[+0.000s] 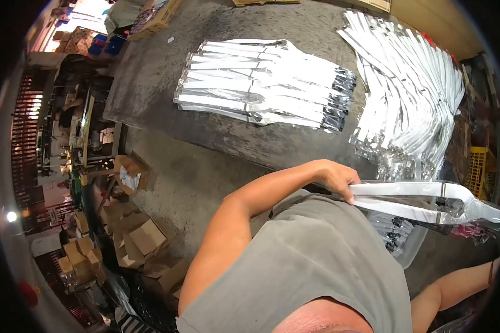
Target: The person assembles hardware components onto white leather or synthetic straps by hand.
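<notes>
My left hand (pixel 340 180) is closed, thumb and fingers pinching one end of a looped white strap (pixel 394 190) in a clear plastic sleeve. The strap stretches to the right, with small dark sliders on it, and narrows towards the view's edge. My right forearm (pixel 461 284) reaches out at the lower right; its hand lies beyond the visible picture. Ahead on the grey table lies a neat stack of similar bagged white straps (pixel 250 83) with black end pieces. To its right spreads a larger loose pile of white straps (pixel 411 89).
The dark grey table (pixel 144 83) runs across in front of me. Below the held strap is a translucent bin (pixel 411 252) with bagged pieces. A yellow basket (pixel 475 166) stands far right. Cardboard boxes (pixel 147 236) crowd the floor at left, and a printed box (pixel 153 19) sits at the table's far left.
</notes>
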Tool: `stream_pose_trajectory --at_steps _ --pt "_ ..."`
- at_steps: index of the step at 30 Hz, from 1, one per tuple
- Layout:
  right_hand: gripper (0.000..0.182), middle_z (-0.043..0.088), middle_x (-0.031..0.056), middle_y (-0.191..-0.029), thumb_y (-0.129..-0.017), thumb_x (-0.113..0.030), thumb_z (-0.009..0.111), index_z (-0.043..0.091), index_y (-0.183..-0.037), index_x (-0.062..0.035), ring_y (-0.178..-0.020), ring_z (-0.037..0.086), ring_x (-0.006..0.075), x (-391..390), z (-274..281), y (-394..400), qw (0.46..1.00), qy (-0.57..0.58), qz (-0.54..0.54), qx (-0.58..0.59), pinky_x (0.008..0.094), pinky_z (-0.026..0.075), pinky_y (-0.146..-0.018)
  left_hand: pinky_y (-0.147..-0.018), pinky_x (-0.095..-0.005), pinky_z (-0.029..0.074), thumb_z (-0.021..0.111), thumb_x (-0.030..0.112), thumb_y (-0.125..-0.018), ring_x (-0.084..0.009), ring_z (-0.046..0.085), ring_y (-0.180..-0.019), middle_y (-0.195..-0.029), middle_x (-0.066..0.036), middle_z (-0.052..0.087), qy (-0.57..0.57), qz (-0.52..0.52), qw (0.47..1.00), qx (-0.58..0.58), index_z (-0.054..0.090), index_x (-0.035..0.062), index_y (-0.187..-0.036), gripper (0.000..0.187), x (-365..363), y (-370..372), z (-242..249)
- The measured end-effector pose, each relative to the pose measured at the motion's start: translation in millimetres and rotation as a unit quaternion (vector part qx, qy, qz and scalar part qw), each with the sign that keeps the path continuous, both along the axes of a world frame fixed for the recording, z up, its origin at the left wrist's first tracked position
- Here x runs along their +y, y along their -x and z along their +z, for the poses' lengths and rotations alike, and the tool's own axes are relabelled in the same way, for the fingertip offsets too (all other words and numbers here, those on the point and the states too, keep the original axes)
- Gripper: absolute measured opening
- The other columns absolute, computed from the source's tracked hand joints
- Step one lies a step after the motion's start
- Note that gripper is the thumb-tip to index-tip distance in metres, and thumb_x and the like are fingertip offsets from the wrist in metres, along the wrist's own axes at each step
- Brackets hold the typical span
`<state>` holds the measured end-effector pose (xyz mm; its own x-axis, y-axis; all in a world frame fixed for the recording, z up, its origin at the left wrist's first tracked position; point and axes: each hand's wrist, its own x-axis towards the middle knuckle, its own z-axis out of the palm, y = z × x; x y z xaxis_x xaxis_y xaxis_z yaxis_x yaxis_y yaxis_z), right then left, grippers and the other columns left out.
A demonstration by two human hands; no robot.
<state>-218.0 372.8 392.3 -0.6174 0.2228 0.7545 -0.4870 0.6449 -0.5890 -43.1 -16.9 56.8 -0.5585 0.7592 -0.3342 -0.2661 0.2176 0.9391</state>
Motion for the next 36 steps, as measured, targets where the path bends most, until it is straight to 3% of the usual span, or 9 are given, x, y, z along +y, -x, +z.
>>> stream_pose_trajectory --at_steps 6,9,11,14,19,22,23,28,36 --pt "0.018 0.055 0.0032 -0.078 -0.084 -0.011 0.064 0.063 -0.098 -0.0004 -0.063 0.052 0.0147 -105 -44 -12 0.993 0.004 -0.002 -0.119 0.0246 0.04 -0.05 -0.075 -0.0355 0.049 0.071 0.038 -0.081 -0.0186 0.061 -0.082 -0.089 -0.013 0.068 0.058 0.04 0.992 0.106 0.064 -0.0014 -0.103 0.045 -157 -37 8" --pt "0.029 0.058 -0.0048 -0.09 -0.095 -0.012 0.057 0.059 -0.124 -0.0072 -0.063 0.044 -0.0007 -66 -135 27 0.93 0.142 0.183 -0.286 0.0133 0.036 -0.054 -0.069 -0.0348 0.047 0.072 0.039 -0.08 -0.0159 0.056 -0.077 -0.082 -0.009 0.065 0.2 0.039 0.977 0.056 0.064 -0.0003 -0.097 0.043 -261 -50 33" --pt "0.03 0.057 -0.0021 -0.09 -0.095 -0.008 0.055 0.057 -0.125 -0.0064 -0.061 0.042 -0.0006 -127 -188 12 0.881 0.223 0.222 -0.353 0.0142 0.035 -0.051 -0.067 -0.0335 0.045 0.073 0.04 -0.079 -0.0144 0.053 -0.074 -0.075 -0.005 0.06 0.281 0.055 0.958 0.022 0.064 0.0 -0.092 0.043 -336 -58 34" --pt "0.031 0.054 -0.0038 -0.078 -0.093 -0.009 0.059 0.057 -0.123 -0.0041 -0.057 0.044 0.0017 -232 -249 -19 0.869 0.178 0.172 -0.428 0.0148 0.036 -0.048 -0.073 -0.0333 0.047 0.075 0.039 -0.076 -0.0173 0.059 -0.081 -0.085 -0.008 0.067 0.418 0.049 0.907 0.017 0.067 0.0008 -0.1 0.046 -437 -58 54" --pt "0.031 0.055 0.0002 -0.078 -0.091 -0.008 0.06 0.055 -0.121 -0.0043 -0.056 0.05 0.0057 -335 -350 -35 0.757 0.256 0.273 -0.536 0.0198 0.044 -0.046 -0.074 -0.0371 0.047 0.079 0.031 -0.07 -0.0232 0.062 -0.08 -0.085 -0.015 0.069 0.596 0.046 0.801 0.002 0.069 0.0004 -0.099 0.044 -551 -45 68" --pt "0.028 0.052 -0.0009 -0.075 -0.092 -0.008 0.058 0.053 -0.119 -0.0028 -0.055 0.05 0.0064 -381 -384 -40 0.737 0.254 0.283 -0.559 0.0207 0.044 -0.046 -0.084 -0.0392 0.047 0.079 0.029 -0.07 -0.0272 0.064 -0.094 -0.099 -0.016 0.069 0.678 0.05 0.733 -0.025 0.068 0.0034 -0.107 0.047 -556 -32 62" --pt "0.027 0.052 -0.0008 -0.075 -0.092 -0.008 0.057 0.053 -0.119 -0.0024 -0.055 0.05 0.0065 -388 -399 -39 0.739 0.244 0.266 -0.568 0.0208 0.044 -0.046 -0.099 -0.0418 0.041 0.078 0.027 -0.072 -0.0297 0.055 -0.119 -0.127 -0.016 0.059 0.752 0.059 0.656 -0.033 0.06 0.0087 -0.123 0.058 -538 -27 62" --pt "0.024 0.054 0.0007 -0.079 -0.093 -0.009 0.056 0.054 -0.116 -0.0014 -0.055 0.05 0.0067 -395 -425 -33 0.744 0.216 0.223 -0.592 0.0212 0.044 -0.046 -0.11 -0.0525 0.028 0.069 0.038 -0.082 -0.0346 0.032 -0.137 -0.15 -0.019 0.032 0.554 0.289 0.709 0.327 0.045 0.0122 -0.139 0.066 -502 -18 -39" --pt "0.021 0.057 0.0012 -0.085 -0.092 -0.009 0.056 0.057 -0.112 -0.0031 -0.054 0.049 0.0061 -397 -424 -35 0.743 0.225 0.212 -0.594 0.0213 0.044 -0.046 -0.111 -0.0602 0.014 0.061 0.045 -0.087 -0.0411 0.014 -0.142 -0.154 -0.02 0.018 0.457 0.365 0.725 0.364 0.04 0.0159 -0.143 0.067 -307 7 -56"
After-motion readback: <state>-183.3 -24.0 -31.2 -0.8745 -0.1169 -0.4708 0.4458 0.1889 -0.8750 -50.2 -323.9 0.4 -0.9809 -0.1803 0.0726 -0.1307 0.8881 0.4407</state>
